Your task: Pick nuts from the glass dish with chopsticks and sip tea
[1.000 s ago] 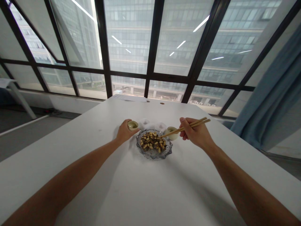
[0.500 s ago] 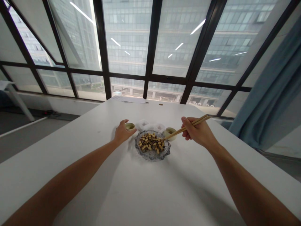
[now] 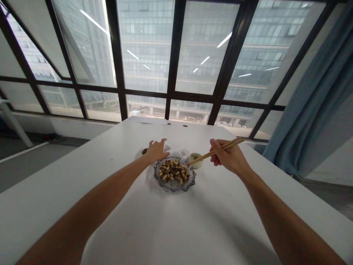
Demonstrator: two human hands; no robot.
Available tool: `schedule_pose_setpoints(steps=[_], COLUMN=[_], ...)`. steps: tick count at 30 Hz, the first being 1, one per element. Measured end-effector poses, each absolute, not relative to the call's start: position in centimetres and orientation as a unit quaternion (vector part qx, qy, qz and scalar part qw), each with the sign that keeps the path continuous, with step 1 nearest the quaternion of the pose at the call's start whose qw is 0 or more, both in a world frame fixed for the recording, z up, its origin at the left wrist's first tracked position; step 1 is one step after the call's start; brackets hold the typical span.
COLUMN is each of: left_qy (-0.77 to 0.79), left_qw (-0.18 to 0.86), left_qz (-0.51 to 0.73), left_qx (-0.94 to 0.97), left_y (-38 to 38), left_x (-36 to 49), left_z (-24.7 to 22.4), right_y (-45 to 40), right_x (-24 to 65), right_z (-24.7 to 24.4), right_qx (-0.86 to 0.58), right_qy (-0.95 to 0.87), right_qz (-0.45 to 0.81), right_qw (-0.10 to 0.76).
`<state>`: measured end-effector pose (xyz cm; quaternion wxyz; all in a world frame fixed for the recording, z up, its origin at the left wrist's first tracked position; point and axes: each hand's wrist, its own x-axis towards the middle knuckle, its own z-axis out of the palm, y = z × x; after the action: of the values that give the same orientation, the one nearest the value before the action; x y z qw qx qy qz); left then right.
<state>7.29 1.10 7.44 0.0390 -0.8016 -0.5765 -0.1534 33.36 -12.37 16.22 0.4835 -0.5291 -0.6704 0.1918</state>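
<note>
Head view, bowl (image 3: 174, 189) well inside table edges (image 3: 86, 146)

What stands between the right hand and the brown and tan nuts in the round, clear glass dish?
A small, round, cream-coloured cup stands between, beside the far right rim of the glass dish. The wooden chopsticks in the right hand cross it in view, tips near the nuts.

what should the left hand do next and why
Probably close the left hand gently around the nearer white container: its thumb and fingers are spread, with the container showing between them, while the right hand already grips the chopsticks, tips by the glass dish's rim.
</note>
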Motion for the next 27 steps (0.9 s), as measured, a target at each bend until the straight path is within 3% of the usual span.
schedule_pose_setpoints(steps=[7, 14, 22, 27], left_qy=[-0.596, -0.429, -0.424, -0.445], left_qw=[0.009, 0.061, 0.068, 0.076], left_qz=[-0.176, -0.282, -0.295, -0.27], left_qx=[-0.784, -0.856, -0.853, -0.85], left_y=[2.6, 2.0, 1.7, 2.0], left_x=[7.1, 6.0, 5.7, 5.7], left_z=[7.3, 7.4, 6.9, 6.5], right_y=[-12.3, -11.8, -7.2, -7.5], right_x=[33.0, 31.7, 27.7, 28.9], right_z=[16.2, 13.7, 10.9, 11.5], right_qx=[-0.52, -0.471, -0.448, -0.453], right_qy=[-0.678, -0.669, -0.726, -0.705], right_qz=[0.191, 0.124, 0.125, 0.153], right_qw=[0.483, 0.562, 0.507, 0.523])
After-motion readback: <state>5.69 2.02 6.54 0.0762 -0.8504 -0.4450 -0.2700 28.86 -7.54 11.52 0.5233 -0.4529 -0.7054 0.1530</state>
